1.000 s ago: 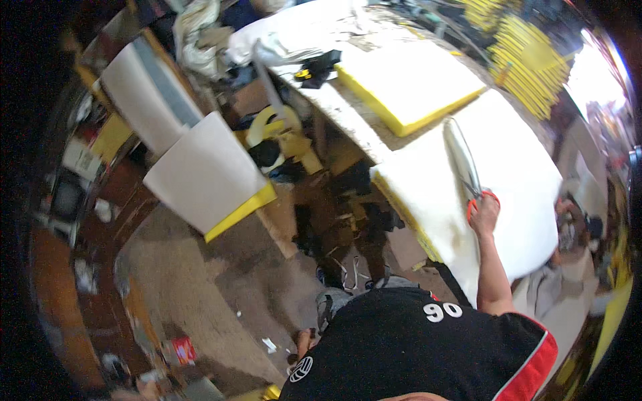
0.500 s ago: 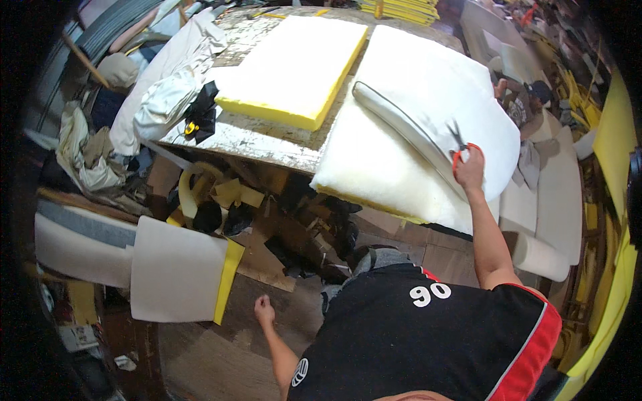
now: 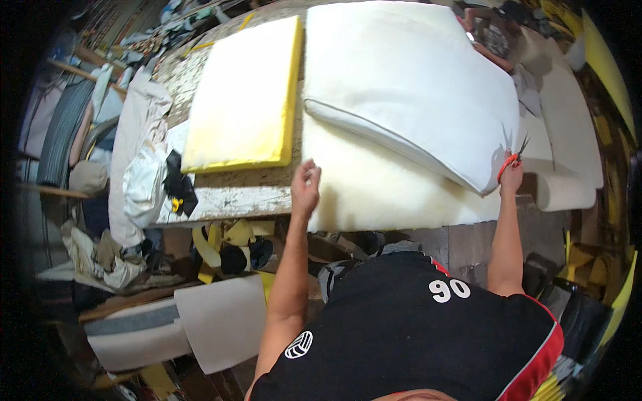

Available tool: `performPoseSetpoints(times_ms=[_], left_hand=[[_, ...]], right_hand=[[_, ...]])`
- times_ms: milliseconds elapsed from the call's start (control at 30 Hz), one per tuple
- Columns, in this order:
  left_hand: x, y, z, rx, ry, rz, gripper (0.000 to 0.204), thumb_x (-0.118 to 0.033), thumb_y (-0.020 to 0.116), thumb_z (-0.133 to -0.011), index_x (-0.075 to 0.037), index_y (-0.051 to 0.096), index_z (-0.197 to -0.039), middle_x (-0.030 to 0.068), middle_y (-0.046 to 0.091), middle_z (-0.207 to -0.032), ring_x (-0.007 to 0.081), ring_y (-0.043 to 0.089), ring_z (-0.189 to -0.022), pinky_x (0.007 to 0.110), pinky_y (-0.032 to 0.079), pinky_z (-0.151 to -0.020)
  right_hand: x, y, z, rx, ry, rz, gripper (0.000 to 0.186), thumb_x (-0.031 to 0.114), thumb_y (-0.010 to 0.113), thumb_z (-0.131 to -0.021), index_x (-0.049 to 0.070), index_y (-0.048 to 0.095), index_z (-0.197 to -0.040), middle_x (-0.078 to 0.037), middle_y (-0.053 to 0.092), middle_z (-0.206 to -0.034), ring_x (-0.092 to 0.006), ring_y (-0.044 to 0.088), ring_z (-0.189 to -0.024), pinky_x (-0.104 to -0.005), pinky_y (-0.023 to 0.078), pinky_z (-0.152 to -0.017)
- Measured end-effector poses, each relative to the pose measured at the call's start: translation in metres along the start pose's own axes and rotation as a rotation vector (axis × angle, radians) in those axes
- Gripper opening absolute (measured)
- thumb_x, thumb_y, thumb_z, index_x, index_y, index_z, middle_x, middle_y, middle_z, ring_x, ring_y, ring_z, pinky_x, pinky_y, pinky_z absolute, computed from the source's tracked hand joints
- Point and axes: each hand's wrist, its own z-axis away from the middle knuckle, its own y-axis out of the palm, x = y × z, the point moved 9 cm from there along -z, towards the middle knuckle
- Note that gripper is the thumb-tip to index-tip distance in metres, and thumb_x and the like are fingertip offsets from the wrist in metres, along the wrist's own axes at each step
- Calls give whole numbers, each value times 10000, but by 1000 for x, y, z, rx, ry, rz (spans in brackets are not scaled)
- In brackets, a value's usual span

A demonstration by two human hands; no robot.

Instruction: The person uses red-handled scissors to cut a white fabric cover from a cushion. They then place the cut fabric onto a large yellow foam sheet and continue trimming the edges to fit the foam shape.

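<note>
Scissors with red handles are in the right hand, at the right edge of a white padded piece. That hand is closed around the handles (whether the fingers pass through the loops, I cannot tell), and the 2 blades stand apart, pointing away from the person. The left hand is raised near the left edge of the cream wadding, its fingers bent inward; I cannot tell whether the fingertips press together. The padded piece has a thin dark line along its near, slanting edge and lies over the wadding, which shows as a pale strip on the near side. To the left, on the worn table, lies 1 yellow foam slab, pale on top and brighter along its sides. Near the slab's lower left corner is a black item with a yellow part, beside crumpled white cloth. Beyond the padded piece, at upper right, another person is partly visible.
</note>
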Motion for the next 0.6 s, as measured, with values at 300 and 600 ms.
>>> performPoseSetpoints(times_ms=[300, 600], left_hand=[[20, 46, -138, 74, -552, 599, 990, -663, 573, -884, -253, -7, -1573, 257, 141, -1574, 451, 403, -1333, 559, 451, -1034], [-76, 115, -203, 244, -332, 629, 631, -509, 460, -973, -142, 380, -1480, 111, 429, -1486, 368, 437, -1330, 602, 413, -1043]], right_hand=[[31, 4, 124, 313, 128, -751, 372, 315, 774, -863, 66, 638, -1103, -33, 685, -1034, -111, 590, -886, -263, 481, -775], [33, 54, 230, 402, 313, -502, 601, 461, 772, -813, 7, 560, -1145, -130, 663, -990, -231, 638, -907, -343, 509, -819]])
